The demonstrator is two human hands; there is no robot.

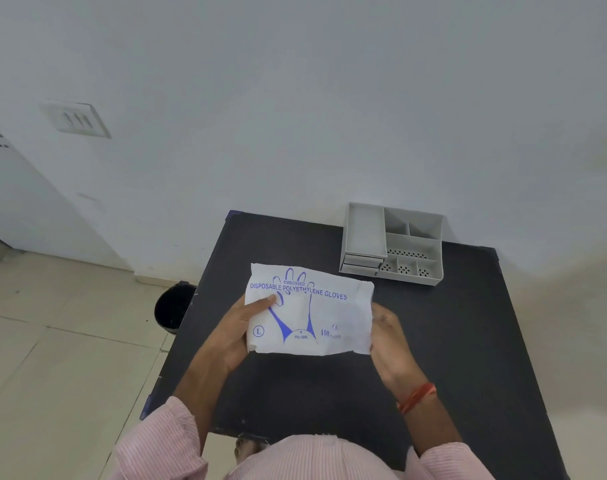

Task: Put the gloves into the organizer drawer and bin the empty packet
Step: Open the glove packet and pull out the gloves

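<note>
A white packet (309,311) printed in blue with "disposable polyethylene gloves" is held flat above the black table (451,341). My left hand (234,329) grips its left edge, thumb on top. My right hand (388,336) holds its right edge from behind. The gloves themselves are hidden inside the packet. A grey desk organizer (394,242) stands at the table's far edge against the wall; its two small drawers (361,265) at the front left look closed. A black bin (173,306) stands on the floor left of the table.
A white wall rises right behind the table. A switch plate (75,120) is on the wall at upper left. Beige floor tiles (53,358) lie to the left of the table.
</note>
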